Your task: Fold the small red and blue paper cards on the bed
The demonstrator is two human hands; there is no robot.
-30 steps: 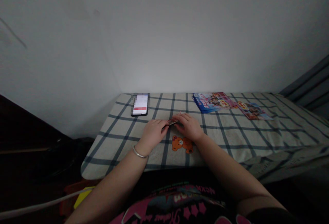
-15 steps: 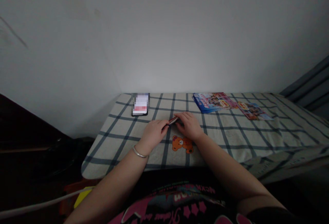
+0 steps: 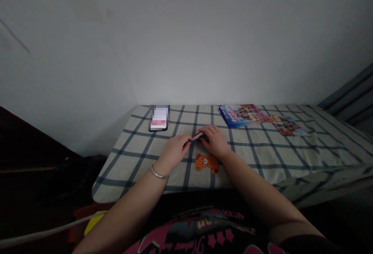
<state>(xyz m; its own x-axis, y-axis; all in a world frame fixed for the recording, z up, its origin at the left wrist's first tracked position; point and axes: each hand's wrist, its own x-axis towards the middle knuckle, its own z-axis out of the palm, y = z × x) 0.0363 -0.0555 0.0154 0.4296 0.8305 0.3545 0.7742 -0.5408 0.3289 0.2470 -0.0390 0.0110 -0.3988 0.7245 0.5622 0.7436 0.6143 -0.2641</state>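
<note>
Between my two hands is a thin, flat packet-like thing (image 3: 197, 137), with a reddish upper edge, a pale middle and a dark lower edge. My left hand (image 3: 175, 149) pinches its left end, thumb and fingers together. The right end is gripped by my right hand (image 3: 215, 141), whose curled fingers cover much of it. I see it nearly edge-on, so its exact kind cannot be made out. Just below my right hand, an orange bear figure (image 3: 206, 163) lies flat on the checked tablecloth (image 3: 175, 176).
A phone (image 3: 159, 118) with a lit screen lies at the back left. Toward the back right are a stack of colourful printed booklets or packets (image 3: 239, 115) and another printed one (image 3: 288, 125) beside it. A pale wall (image 3: 186, 51) rises behind the table.
The held thing has tilted slightly, and its pale middle and dark lower edge show more. Both hands stay almost in the same place.
</note>
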